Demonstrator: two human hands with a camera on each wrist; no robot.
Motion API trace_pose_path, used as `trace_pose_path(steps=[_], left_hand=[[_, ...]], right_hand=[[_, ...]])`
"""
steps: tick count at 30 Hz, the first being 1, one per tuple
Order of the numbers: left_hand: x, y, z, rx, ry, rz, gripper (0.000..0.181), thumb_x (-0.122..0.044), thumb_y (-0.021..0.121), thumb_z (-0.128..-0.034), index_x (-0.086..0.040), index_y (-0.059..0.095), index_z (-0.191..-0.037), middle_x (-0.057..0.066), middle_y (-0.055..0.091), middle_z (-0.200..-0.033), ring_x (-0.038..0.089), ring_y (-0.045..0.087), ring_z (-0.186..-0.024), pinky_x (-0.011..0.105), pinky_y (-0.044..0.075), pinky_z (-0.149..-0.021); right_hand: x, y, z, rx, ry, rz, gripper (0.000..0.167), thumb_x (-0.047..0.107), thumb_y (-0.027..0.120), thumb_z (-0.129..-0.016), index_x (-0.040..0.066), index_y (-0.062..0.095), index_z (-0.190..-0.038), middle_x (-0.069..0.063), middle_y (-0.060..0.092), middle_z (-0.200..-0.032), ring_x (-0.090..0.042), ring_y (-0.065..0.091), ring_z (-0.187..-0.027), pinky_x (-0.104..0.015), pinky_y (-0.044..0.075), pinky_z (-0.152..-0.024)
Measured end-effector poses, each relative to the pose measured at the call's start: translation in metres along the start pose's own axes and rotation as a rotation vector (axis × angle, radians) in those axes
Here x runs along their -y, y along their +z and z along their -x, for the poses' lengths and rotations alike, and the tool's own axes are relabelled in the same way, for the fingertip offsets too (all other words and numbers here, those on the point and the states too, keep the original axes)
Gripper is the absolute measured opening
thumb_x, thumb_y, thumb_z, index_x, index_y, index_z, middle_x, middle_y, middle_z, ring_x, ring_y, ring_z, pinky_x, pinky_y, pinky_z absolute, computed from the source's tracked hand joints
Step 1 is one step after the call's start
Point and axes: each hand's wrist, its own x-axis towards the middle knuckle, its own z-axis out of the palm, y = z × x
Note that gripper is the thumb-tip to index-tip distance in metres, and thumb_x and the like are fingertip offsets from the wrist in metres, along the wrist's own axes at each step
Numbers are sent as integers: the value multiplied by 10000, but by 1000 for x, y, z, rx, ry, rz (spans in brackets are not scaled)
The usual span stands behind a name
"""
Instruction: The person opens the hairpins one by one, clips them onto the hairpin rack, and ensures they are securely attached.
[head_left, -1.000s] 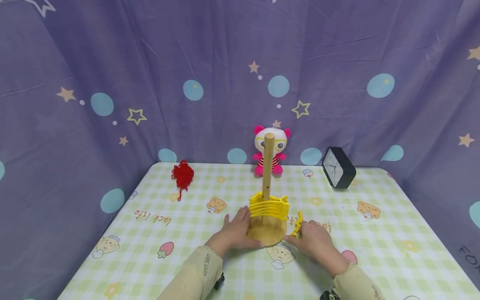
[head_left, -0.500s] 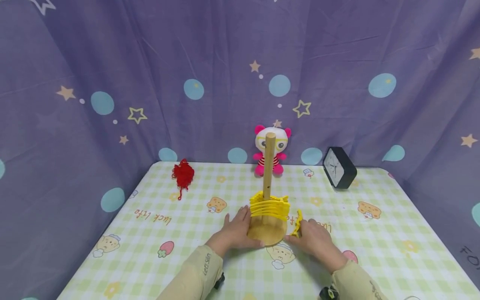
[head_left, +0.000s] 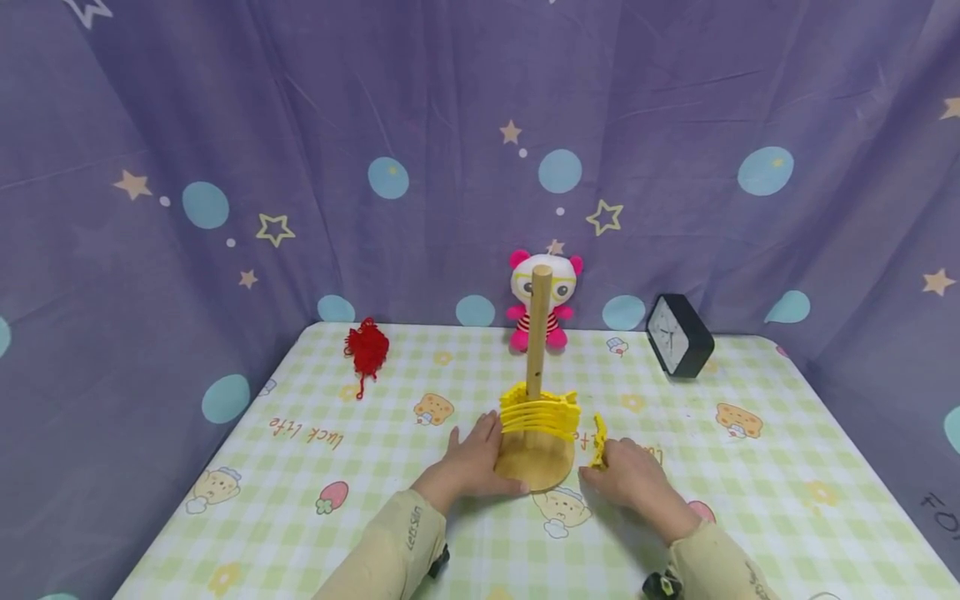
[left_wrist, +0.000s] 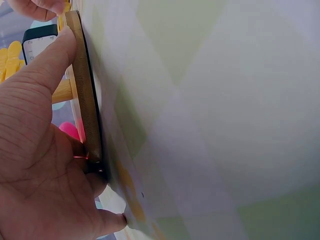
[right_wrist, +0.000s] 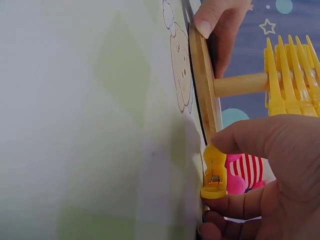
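Note:
A wooden stand (head_left: 537, 342) with an upright post and round base is at the middle of the table in the head view. My left hand (head_left: 472, 458) grips its base, thumb along the near rim and fingers at the left side. A yellow claw clip (head_left: 540, 414) with long curved teeth sits around the lower post. To the right of the base, my right hand (head_left: 630, 473) pinches a second yellow clip (head_left: 599, 442) between thumb and fingers. The right wrist view shows a small metal spring (right_wrist: 215, 178) in that clip, whose far end is out of sight.
Behind the post sits a pink and white plush toy (head_left: 542, 300). A black-framed clock (head_left: 678, 336) stands at the back right, and a red yarn bundle (head_left: 367, 348) lies at the back left. A purple curtain (head_left: 450, 100) hangs behind the checked tablecloth (head_left: 420, 367).
My right hand has shifted slightly to the right with the yellow clip, widening the space between thumb and base. The clip now stands more upright. My left hand and the stand hold still.

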Motion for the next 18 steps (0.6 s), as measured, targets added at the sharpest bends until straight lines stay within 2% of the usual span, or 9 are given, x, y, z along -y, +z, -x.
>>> trace_pose_path(steps=[3, 6, 12, 18], left_hand=[[0, 0, 0, 0, 2, -1, 1139, -673, 689, -758, -44, 173, -1556, 119, 113, -1625, 267, 99, -1489, 612, 65, -1146], [0, 0, 0, 0, 3, -4, 1144, -676, 687, -758, -40, 170, -1556, 119, 110, -1626, 266, 96, -1490, 610, 65, -1147], [1, 0, -1, -2, 7, -11, 1145, -682, 681, -760, -47, 161, -1559, 113, 101, -1628, 258, 88, -1491, 604, 63, -1149], [1, 0, -1, 0, 8, 1, 1146, -672, 689, -759, -37, 164, -1556, 116, 103, -1627, 261, 84, -1491, 607, 57, -1148]], right_hand=[[-5, -1, 0, 4, 7, -45, 343, 375, 705, -846, 96, 532, -747, -56, 487, -702, -210, 445, -619, -331, 350, -550], [-9, -5, 1, -5, 8, -79, 359, 377, 703, -852, 110, 499, -725, -45, 474, -662, -192, 436, -590, -311, 327, -533], [-15, -12, 1, -35, 29, -137, 327, 361, 703, -858, 106, 515, -775, -36, 476, -658, -182, 437, -604, -303, 326, -550], [-22, -18, 1, -101, 23, -198, 248, 290, 705, -840, 70, 604, -888, -13, 537, -715, -176, 468, -645, -298, 375, -566]])
